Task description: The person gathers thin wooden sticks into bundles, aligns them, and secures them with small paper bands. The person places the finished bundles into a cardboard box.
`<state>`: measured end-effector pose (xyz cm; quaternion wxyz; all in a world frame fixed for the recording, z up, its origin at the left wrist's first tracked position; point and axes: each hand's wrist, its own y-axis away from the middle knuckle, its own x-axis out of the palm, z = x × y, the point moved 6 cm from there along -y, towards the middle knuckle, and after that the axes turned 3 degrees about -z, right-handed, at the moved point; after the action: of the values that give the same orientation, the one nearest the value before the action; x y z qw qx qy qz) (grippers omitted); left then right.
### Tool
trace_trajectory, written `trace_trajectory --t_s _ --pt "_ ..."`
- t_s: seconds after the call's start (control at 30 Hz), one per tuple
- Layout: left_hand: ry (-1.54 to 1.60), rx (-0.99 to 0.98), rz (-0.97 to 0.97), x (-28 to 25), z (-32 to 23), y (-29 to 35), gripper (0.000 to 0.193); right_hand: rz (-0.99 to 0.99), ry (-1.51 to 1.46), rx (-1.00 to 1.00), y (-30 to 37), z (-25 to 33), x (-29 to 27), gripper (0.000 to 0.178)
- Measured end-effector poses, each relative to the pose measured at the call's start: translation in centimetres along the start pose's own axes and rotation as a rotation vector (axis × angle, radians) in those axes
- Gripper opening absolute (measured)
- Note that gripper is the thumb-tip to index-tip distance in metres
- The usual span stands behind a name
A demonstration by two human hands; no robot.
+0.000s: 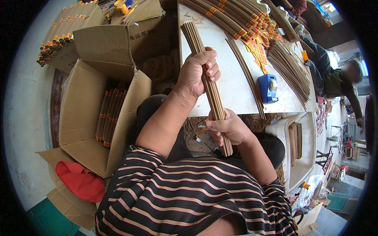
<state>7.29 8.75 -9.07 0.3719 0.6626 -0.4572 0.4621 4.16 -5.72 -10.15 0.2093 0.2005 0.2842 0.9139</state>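
**A plain bundle (213, 95) gripped in two hands at the table (232, 91)**

We take the table as our landmark. The bundle slants across its near edge: the upper end shows over the tabletop, the lower end on the wearer's side of that edge. We cannot tell whether any of it touches the surface. The left hand (197, 73) wraps the upper part, fingers curled round the front; the right hand (229, 128) clasps the lower part, thumb laid across. Both grips are closed firmly on the bundle, and we see no band on it.

On the far side of the table we note banded bundles (221, 17), with red-and-yellow labels (258, 53) beside them. Loose sticks (289, 69) fan out toward the table's right side, and a dispenser (268, 88) with a tape roll stands near its near edge. Left of the table, a box (136, 94) contains more bundles (111, 116) with similar bands.

We judge the step in hand to be gathering and evening the sticks, with banding not yet done. The next move, in our view, calls for one hand to keep the bundle tight while the other fetches a label and then tape; a slack grip could let sticks slide out of line.
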Motion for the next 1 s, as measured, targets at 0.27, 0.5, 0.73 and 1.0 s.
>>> trace_trajectory --t_s 0.27,0.5,0.73,1.0 --pt "-0.141 0.067 -0.197 -1.0 -0.1 0.1 0.011 -0.137 0.205 -0.04 -0.4 0.2 -0.4 0.018" --pt "-0.227 0.164 -0.298 -1.3 -0.5 0.2 0.01 -0.248 0.4 -0.108 -0.8 0.2 -1.1 0.018" --pt "-0.096 0.087 -0.113 -1.0 0.5 0.3 0.013 -0.111 0.301 -0.07 0.2 1.5 -0.5 0.017" --pt "-0.169 0.165 -0.252 -0.6 1.4 1.5 0.014 -0.333 0.518 -0.458 0.4 2.5 -1.9 0.035"
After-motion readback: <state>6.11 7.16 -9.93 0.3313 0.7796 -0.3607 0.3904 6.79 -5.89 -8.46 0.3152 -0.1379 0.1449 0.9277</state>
